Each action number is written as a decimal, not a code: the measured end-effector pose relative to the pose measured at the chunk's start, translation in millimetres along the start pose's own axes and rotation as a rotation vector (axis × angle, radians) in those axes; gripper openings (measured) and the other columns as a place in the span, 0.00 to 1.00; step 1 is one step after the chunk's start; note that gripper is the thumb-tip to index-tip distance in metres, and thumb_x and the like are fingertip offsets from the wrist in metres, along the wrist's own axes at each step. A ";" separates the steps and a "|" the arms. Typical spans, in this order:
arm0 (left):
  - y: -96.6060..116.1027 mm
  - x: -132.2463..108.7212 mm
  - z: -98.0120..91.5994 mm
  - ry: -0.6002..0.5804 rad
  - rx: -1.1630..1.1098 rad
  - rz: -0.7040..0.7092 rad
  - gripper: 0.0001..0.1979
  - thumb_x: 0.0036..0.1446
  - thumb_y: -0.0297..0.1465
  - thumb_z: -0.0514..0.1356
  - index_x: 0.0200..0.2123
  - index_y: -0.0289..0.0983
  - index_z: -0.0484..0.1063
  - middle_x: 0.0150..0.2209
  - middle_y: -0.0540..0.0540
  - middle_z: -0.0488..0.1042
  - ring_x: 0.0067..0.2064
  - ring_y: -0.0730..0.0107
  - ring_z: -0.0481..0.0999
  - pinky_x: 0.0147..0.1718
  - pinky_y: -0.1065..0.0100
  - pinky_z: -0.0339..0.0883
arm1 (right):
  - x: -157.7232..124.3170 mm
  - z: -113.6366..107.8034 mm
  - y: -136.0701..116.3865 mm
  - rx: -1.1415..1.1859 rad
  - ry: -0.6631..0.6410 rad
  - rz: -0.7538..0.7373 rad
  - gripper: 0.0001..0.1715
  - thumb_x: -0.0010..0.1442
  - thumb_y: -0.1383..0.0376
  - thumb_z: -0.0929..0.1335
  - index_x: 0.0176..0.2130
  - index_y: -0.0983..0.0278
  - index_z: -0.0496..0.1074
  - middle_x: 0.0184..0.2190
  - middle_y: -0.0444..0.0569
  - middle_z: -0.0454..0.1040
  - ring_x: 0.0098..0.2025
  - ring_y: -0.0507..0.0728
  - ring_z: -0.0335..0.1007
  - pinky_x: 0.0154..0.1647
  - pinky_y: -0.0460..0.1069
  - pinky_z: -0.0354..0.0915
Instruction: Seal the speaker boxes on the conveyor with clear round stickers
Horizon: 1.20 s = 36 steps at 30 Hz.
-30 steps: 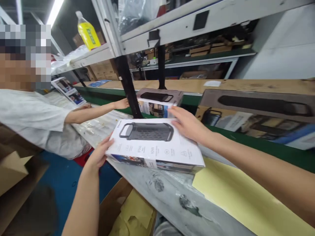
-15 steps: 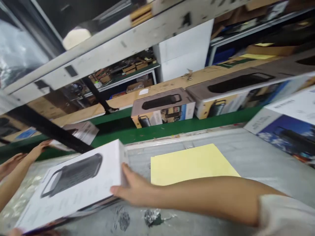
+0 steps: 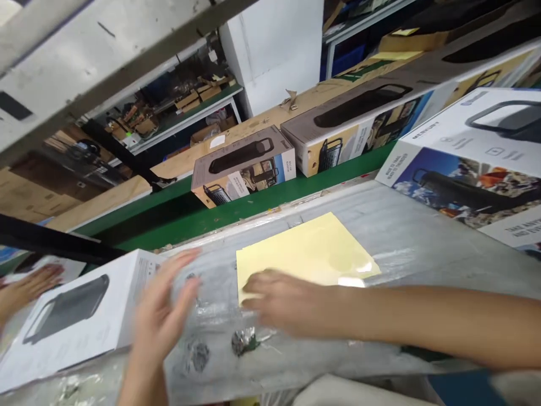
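My left hand (image 3: 163,316) is raised with thumb and fingers apart and holds nothing. It is just right of a white box (image 3: 71,321) with a dark speaker printed on its top; I cannot tell whether they touch. My right hand (image 3: 283,299), blurred, is over the lower left part of the yellow sheets (image 3: 308,242). Its thumb and fingers look slightly apart, with nothing visible between them. Whether its fingertips touch the paper is unclear.
Another person's hand (image 3: 34,287) is at the far left behind the white box. A larger white printed box (image 3: 456,163) stands at the right. Brown-topped boxes (image 3: 245,166) line the green ledge (image 3: 169,225). A black post (image 3: 54,239) crosses the left side.
My right hand has let go of the white box and moved right to the yellow sheets. My left hand has come into fuller view, off the box. The view has shifted right.
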<state>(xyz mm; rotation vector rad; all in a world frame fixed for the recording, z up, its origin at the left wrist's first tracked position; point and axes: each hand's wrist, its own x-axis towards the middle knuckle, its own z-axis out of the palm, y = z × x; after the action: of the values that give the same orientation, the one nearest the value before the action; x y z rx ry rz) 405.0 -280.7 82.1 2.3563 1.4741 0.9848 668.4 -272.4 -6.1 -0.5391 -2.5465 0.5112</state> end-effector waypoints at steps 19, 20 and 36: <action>-53.5 40.5 130.7 -0.476 -0.032 0.390 0.14 0.70 0.23 0.55 0.47 0.40 0.80 0.60 0.41 0.76 0.65 0.52 0.70 0.63 0.46 0.66 | -117.8 -45.0 32.3 -0.214 0.338 0.459 0.10 0.73 0.65 0.65 0.42 0.62 0.76 0.41 0.53 0.78 0.45 0.60 0.75 0.45 0.54 0.72; -47.7 38.1 131.7 -0.445 -0.038 0.414 0.17 0.69 0.20 0.52 0.47 0.40 0.80 0.59 0.41 0.76 0.65 0.54 0.70 0.63 0.47 0.67 | -105.9 -47.6 41.1 -0.179 0.278 0.409 0.12 0.74 0.66 0.64 0.43 0.63 0.77 0.41 0.53 0.78 0.44 0.60 0.75 0.45 0.54 0.72; -20.1 15.3 149.7 -0.580 -0.101 0.556 0.12 0.67 0.22 0.60 0.49 0.37 0.79 0.59 0.37 0.74 0.61 0.53 0.71 0.58 0.53 0.71 | -59.3 -44.0 89.3 0.084 0.005 0.374 0.16 0.73 0.64 0.63 0.48 0.61 0.80 0.42 0.52 0.78 0.42 0.59 0.77 0.43 0.52 0.72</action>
<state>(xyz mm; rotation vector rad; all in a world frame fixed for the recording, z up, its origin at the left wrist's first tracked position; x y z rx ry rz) 488.3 -231.3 -34.8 2.7006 0.5620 0.3726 763.9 -212.3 -32.3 -0.9912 -2.4130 0.7407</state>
